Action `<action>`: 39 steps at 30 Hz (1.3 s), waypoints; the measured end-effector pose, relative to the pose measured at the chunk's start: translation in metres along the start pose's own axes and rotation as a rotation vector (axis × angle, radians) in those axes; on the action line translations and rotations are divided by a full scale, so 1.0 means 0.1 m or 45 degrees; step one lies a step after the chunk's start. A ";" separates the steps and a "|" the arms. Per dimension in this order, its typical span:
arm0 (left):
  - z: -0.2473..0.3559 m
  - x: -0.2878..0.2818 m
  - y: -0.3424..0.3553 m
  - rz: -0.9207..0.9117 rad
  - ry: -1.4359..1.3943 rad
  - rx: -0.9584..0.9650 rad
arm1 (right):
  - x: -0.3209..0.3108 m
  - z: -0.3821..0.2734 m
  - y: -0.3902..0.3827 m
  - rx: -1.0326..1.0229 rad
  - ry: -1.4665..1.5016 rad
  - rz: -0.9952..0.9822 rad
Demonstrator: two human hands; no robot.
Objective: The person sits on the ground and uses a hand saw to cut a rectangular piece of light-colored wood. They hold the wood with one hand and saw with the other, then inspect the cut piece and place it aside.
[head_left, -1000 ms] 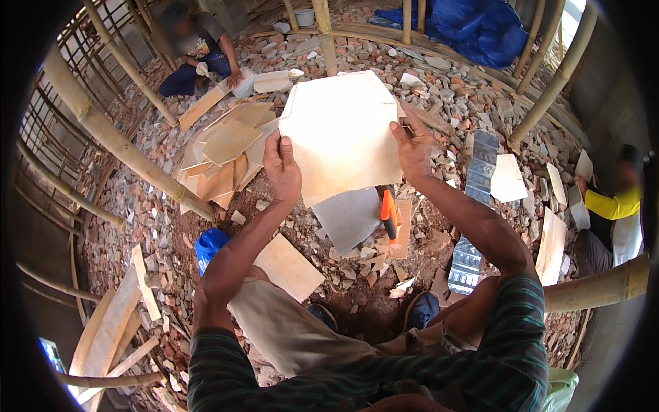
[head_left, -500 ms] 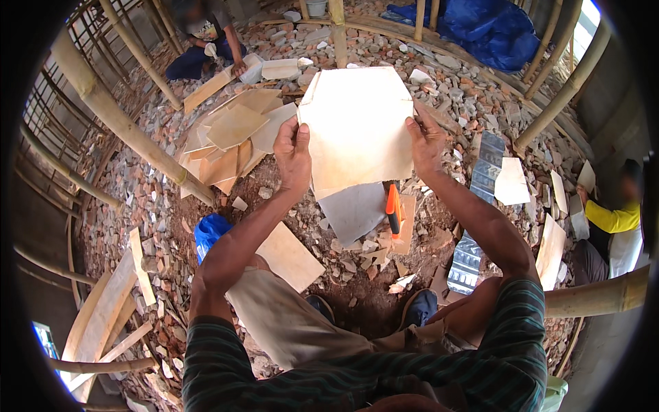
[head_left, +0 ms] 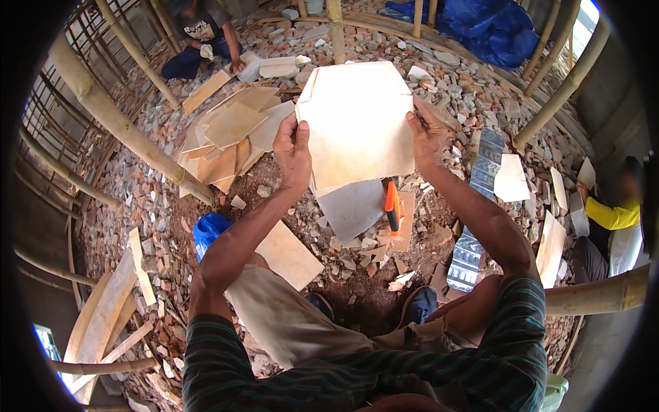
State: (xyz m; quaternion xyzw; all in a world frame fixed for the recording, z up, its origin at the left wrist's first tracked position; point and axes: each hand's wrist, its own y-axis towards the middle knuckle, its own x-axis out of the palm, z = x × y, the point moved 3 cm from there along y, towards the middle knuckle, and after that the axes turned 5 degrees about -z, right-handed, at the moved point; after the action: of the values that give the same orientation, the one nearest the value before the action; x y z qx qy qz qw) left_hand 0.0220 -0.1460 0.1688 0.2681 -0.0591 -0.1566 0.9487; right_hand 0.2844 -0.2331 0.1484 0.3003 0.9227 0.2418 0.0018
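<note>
Two bare arms rise from dark striped sleeves (head_left: 213,343) and hold one pale flat panel (head_left: 357,123) up between them, over the rubble (head_left: 343,288) and ahead of the knees. The left arm (head_left: 233,250) slants upward and inward from an elbow bent out to the side. Its wrist is nearly straight, and the left hand (head_left: 294,152) pinches the panel's left edge, thumb pointing up at the near side, the other fingers partly hidden behind. The panel's upper corners are cut at a slant, and glare whitens so much of its face that any marking there cannot be made out. The right hand (head_left: 429,141) pinches the opposite edge, thumb on the near side, fingers stretched upward and partly behind. From there the right arm (head_left: 484,213) runs down and outward to a bent elbow.

As for lettering, a seated co-worker (head_left: 201,34) at upper left wears a dark shirt with a pale printed design across the chest. Next come a heap of pale flat pieces (head_left: 230,130), a blue bag (head_left: 209,235) beside the left leg, a grey sheet (head_left: 353,213) and an orange-and-black tool handle (head_left: 392,207). A silvery strip (head_left: 486,165) bears repeated dark marks, too small to read. At far right, a yellow-sleeved co-worker (head_left: 611,214) sits near upright pale pieces (head_left: 578,206).
</note>
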 end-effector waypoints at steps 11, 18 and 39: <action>-0.02 0.03 0.00 0.072 -0.031 0.033 | 0.04 -0.11 0.00 -0.080 0.044 0.013; -0.10 -0.01 0.03 0.070 -0.032 0.043 | 0.08 -0.19 0.03 -0.087 0.075 0.012; 0.00 0.04 -0.04 0.039 0.145 0.089 | 0.01 0.02 0.11 0.030 0.044 0.137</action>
State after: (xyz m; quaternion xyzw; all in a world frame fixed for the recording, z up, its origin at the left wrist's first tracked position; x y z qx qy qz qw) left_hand 0.0247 -0.1503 0.1671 0.3087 -0.0145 -0.1243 0.9429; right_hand 0.2902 -0.2235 0.1516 0.3453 0.9079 0.2358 -0.0306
